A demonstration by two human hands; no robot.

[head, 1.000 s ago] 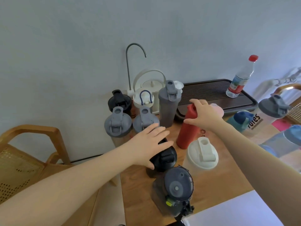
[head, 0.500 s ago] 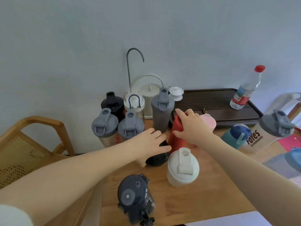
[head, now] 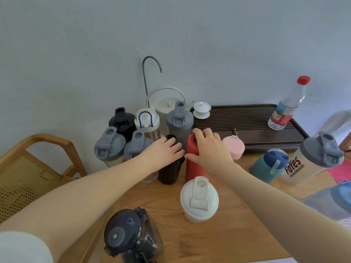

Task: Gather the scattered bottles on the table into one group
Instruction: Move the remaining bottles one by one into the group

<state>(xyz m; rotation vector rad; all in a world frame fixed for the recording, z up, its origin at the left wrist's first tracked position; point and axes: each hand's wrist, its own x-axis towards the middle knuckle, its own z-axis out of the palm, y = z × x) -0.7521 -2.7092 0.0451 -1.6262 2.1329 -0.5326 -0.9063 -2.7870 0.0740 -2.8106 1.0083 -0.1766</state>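
Observation:
My left hand (head: 163,149) rests on the lid of a black bottle (head: 169,171) and grips it from above. My right hand (head: 208,149) grips the top of a red bottle (head: 193,168) right beside it. Both stand upright at the front of a cluster by the wall: two grey-lidded shakers (head: 109,147), a black shaker (head: 121,120), a white-lidded bottle (head: 147,120) and a tall grey bottle (head: 179,122). A white-lidded shaker (head: 199,200) and a dark jug (head: 131,236) stand nearer me.
A pink-lidded bottle (head: 233,147), a teal bottle (head: 269,166), a clear "Foyes" shaker (head: 311,160) and a blue-lidded bottle (head: 334,200) stand to the right. A dark tea tray (head: 247,120) holds a plastic water bottle (head: 288,105). A wooden chair (head: 38,149) stands left.
Both hands have slid the black and red bottles away from me, toward the cluster at the wall. The view has shifted, so the white shaker and dark jug sit lower.

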